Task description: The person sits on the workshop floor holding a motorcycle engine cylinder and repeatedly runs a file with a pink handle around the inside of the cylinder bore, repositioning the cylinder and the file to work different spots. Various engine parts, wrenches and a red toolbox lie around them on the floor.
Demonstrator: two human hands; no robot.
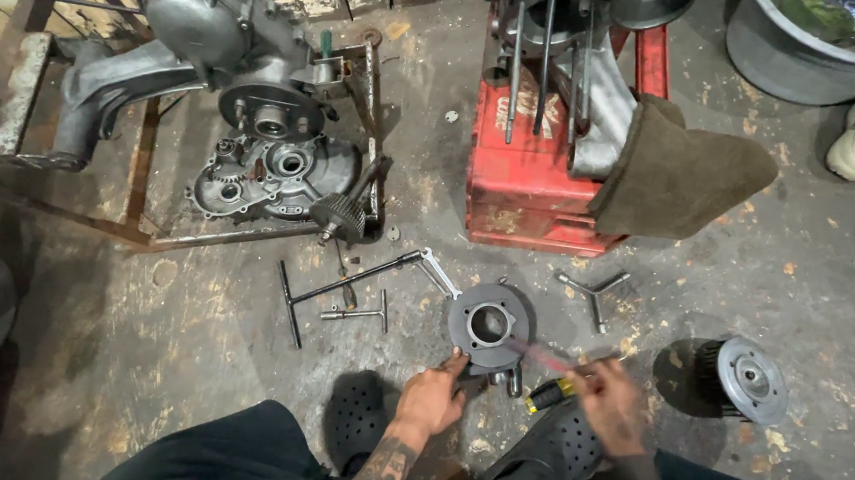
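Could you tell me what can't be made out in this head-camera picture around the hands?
- Right hand: motion-blurred, grip unclear.
- Screwdriver: its tip is a blur over the cylinder.
- Cylinder's near edge: hidden by the left hand.
- Basin: cut off by the frame edge.

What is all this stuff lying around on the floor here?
Cylinder: one, dark grey, on the floor in front of the hands.
Screwdriver: one, yellow and black handle, blurred, in the right hand.
T-wrenches: two, dark steel, left of the cylinder.
Y-wrench: one, grey, right of the cylinder.
Engine case: one, grey, in a rusty frame, upper left.
Crate: one, red, upper middle, engine parts on top.
Cloth: one, brown, draped over the crate.
Fan wheel: one, grey, lower right.
Tub: one, grey, upper right.
Left hand: touching the cylinder's edge.
Right hand: gripping the screwdriver.
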